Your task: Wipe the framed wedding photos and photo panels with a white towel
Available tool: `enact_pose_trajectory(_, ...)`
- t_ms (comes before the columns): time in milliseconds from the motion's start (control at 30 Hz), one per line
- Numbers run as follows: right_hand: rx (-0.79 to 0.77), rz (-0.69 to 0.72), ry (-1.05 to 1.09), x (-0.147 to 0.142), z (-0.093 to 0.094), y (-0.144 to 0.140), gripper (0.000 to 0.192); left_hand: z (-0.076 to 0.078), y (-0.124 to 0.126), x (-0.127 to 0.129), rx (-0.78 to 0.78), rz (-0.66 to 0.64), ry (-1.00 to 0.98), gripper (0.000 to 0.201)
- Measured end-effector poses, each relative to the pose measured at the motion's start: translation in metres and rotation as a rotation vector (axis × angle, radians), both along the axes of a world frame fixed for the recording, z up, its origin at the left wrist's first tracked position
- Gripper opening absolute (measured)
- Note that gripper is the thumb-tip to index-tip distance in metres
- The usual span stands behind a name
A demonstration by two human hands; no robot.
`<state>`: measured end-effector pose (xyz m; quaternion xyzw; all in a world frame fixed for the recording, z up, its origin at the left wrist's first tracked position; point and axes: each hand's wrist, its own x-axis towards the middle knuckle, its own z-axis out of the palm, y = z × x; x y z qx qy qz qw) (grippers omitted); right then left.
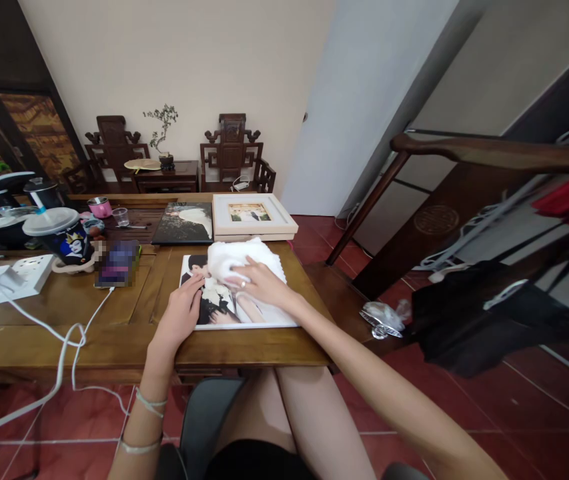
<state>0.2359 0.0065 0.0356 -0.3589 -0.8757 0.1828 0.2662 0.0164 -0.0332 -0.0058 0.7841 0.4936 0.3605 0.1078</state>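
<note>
In the head view, the person is sitting at a wooden table [39,333] and looking down at a large photo print [224,308] lying flat near the front edge, directly ahead of the lap. The right hand [257,283] is resting palm down, fingers spread and nearly flat, on a white cloth [244,257] that is covering the far right part of the print; it is pressing on the cloth rather than closing around it. The left hand [181,313] is lying open and flat on the print's left margin, gripping nothing, seemingly steadying it. The cloth is sitting just beyond the right hand's fingertips, so that hand is nearer to it, while the left is beside it. The print's long axis is running across the table, left to right. Beyond it, a white picture frame [254,215] and a dark photo album [184,223] are lying side by side; to the left, a phone [118,265] on a white cable [64,340], a lidded cup [61,233] and a power strip [19,275] are sitting well apart from the hands.
</note>
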Motion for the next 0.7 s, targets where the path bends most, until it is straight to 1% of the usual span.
enact_pose_trajectory(67,0.028,0.08,-0.049,0.003,0.002,-0.032,0.033,0.001,0.0,0.001,0.002,-0.01,0.001,0.037)
enact_pose_trajectory(167,-0.032,0.166,-0.087,0.018,0.01,-0.075,0.032,0.001,0.0,0.001,0.0,-0.018,0.01,0.038)
enact_pose_trajectory(233,-0.133,0.186,-0.112,0.033,0.014,-0.091,0.032,0.0,0.0,0.0,-0.004,-0.014,0.015,0.038)
enact_pose_trajectory(300,-0.24,0.175,-0.122,0.05,0.015,-0.095,0.034,-0.002,0.0,0.0,-0.005,-0.011,0.017,0.037)
enact_pose_trajectory(333,-0.276,0.159,-0.118,0.059,0.014,-0.092,0.035,-0.002,0.0,-0.001,-0.007,-0.008,0.018,0.037)
enact_pose_trajectory(400,-0.291,0.11,-0.082,0.073,0.01,-0.079,0.039,-0.003,0.0,0.0,-0.018,-0.001,0.019,0.037)
enact_pose_trajectory(500,-0.221,-0.043,0.006,0.08,0.002,-0.046,0.043,0.001,-0.003,0.001,-0.033,0.002,-0.006,0.037)
enact_pose_trajectory(533,-0.191,-0.099,0.032,0.076,0.0,-0.033,0.043,0.003,-0.004,0.002,-0.031,-0.001,-0.023,0.038)
enact_pose_trajectory(600,-0.123,-0.18,0.054,0.061,-0.002,-0.008,0.042,0.009,-0.007,0.004,-0.009,0.008,-0.073,0.04)
enact_pose_trajectory(700,-0.007,-0.202,0.031,0.019,-0.001,0.021,0.037,0.016,-0.011,0.006,0.025,0.058,-0.204,0.044)
